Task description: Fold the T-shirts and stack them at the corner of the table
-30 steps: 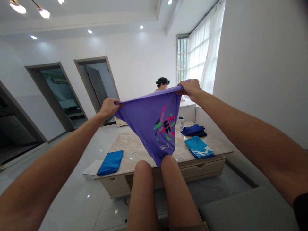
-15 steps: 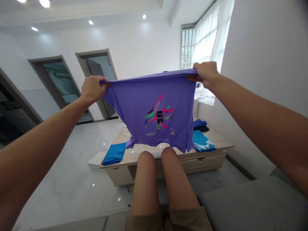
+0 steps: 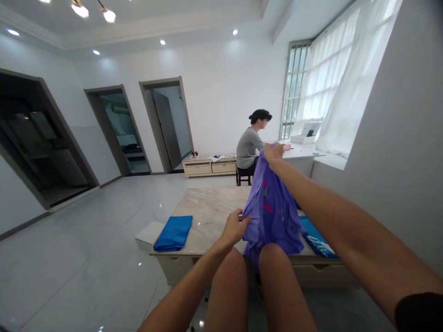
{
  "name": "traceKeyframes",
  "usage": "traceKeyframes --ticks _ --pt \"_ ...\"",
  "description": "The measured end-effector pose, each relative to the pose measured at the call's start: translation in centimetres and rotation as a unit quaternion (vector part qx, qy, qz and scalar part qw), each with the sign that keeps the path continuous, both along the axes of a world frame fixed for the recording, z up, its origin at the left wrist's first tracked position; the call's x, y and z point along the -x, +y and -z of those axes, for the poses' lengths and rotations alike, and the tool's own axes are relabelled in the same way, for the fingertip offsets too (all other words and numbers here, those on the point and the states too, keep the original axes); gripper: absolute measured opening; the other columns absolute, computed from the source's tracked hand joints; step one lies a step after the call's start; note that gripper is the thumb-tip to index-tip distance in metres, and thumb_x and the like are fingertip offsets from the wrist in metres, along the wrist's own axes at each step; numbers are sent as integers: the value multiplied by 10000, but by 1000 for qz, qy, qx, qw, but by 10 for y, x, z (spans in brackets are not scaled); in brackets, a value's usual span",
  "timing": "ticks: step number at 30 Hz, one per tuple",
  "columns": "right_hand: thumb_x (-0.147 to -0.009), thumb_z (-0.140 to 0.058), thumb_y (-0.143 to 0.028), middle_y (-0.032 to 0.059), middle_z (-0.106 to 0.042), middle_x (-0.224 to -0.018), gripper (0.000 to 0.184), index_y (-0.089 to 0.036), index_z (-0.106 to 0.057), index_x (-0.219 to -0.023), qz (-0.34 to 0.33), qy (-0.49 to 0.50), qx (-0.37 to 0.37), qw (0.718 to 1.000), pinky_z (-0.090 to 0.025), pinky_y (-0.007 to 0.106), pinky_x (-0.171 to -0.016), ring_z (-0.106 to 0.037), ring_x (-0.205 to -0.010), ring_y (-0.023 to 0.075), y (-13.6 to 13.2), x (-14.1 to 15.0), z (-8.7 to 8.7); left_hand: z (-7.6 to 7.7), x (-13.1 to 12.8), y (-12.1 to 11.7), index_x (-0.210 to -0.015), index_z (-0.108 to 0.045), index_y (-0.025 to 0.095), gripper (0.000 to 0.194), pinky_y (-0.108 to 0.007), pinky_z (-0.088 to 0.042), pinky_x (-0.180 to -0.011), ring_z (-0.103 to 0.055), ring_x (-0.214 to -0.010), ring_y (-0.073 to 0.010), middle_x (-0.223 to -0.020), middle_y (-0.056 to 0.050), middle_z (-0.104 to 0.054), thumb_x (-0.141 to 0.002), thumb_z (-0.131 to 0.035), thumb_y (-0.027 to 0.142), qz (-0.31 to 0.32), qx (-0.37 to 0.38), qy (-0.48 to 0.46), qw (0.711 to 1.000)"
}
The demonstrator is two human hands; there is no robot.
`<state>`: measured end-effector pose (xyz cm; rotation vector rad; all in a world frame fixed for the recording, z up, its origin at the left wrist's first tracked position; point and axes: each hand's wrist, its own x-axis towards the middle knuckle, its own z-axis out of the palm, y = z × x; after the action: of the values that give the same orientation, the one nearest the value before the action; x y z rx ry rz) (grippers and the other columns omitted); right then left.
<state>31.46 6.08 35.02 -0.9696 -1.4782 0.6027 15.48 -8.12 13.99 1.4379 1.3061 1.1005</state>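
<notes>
While the shirt [image 3: 278, 221] is gripped high by the right hand [image 3: 274, 152], lower by the left hand [image 3: 236, 226], twisting is best avoided.

The purple cloth [image 3: 282, 226] bunches, its print [image 3: 267, 207] unreadable in the folds! Cyan cloth [image 3: 315, 237], partly lost behind it and the right arm [image 3: 328, 210]; lamp [image 3: 80, 9] cropped up top (that red thing [image 3: 194, 155] on the cabinet [image 3: 198, 169]? Too small to tell).

Purple garment [image 3: 282, 214]: pink-and-green print, partly lost in folds. Suspended, loosely bunched, gripped at 2 places, top and lower left side; uneven bottom partly hidden behind the knees [image 3: 276, 263].
</notes>
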Motion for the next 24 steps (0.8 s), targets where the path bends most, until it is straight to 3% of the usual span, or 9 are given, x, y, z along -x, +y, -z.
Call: traceKeyframes --ticks 3,5,7,9,13,16,18,21,24 --pt "-970 -714 -246 -33 -571 -765 167 -228 -570 -889 -49 -19 9 999 -579 268 -784 -574 -791 146 26 76 -17 7 -18 10 -1183 -691 213 445 -358 -662 -749 -808 -879 -261 -1038 -114 -829 -861 -831 488 44 35 -149 987" --pt "-919 -804 -333 16 -710 -969 226 -231 -645 -1043 -240 -61 38 968 -623 302 -860 -661 -939 168 32 119 -18 10 -24 15 -1226 -689 216 496 -378 -679 -820 -812 -1022 -293 -1154 -134 -824 -855 -849 504 45 42 -186 981" --pt "-872 -854 -388 57 -744 -1191 394 -254 -661 -1189 -357 -87 60 928 -636 353 -958 -690 -1114 198 33 144 -9 17 -24 23 -1212 -695 219 458 -380 -681 -883 -795 -1125 -302 -1235 -142 -808 -868 -845 481 26 53 -204 977" --pt "-861 -859 -394 82 -727 -1314 467 -257 -660 -1261 -387 -106 79 913 -622 400 -1039 -683 -1221 220 33 146 7 28 -19 34 -1195 -698 227 402 -383 -675 -932 -776 -1189 -300 -1297 -147 -787 -890 -821 459 -1 68 -210 975" --pt "-885 -823 -359 108 -744 -1326 536 -257 -638 -1377 -341 -178 136 913 -615 455 -1056 -712 -1213 252 41 93 70 59 3 51 -1146 -708 247 367 -413 -622 -1066 -729 -1296 -291 -1315 -138 -775 -897 -786 505 -31 116 -130 984" --pt "-889 -790 -277 141 -760 -1340 578 -233 -630 -1443 -240 -308 177 903 -606 445 -1046 -738 -1171 272 48 29 136 81 25 54 -942 -754 233 353 -459 -640 -977 -794 -1113 -335 -1099 -157 -827 -756 -902 494 80 225 -53 970" --pt "-888 -752 -209 163 -758 -1368 548 -196 -663 -1428 -157 -414 224 868 -594 397 -1036 -749 -1168 275 48 -13 181 91 41 56 -801 -769 226 316 -451 -647 -863 -812 -918 -332 -934 -156 -832 -716 -914 493 189 268 41 944" --pt "-854 -708 -136 191 -770 -1341 483 -145 -732 -1336 -66 -484 282 826 -578 385 -1030 -752 -1186 310 44 -62 240 99 61 68 -735 -771 231 283 -405 -624 -852 -788 -873 -298 -822 -102 -813 -781 -828 505 259 209 205 920" --pt "-819 -688 -115 205 -798 -1243 377 -134 -790 -1182 -13 -488 309 816 -561 414 -1037 -745 -1207 357 41 -92 287 105 73 92 -819 -781 229 151 -392 -596 -935 -775 -958 -292 -888 -73 -824 -828 -764 378 162 84 306 934"
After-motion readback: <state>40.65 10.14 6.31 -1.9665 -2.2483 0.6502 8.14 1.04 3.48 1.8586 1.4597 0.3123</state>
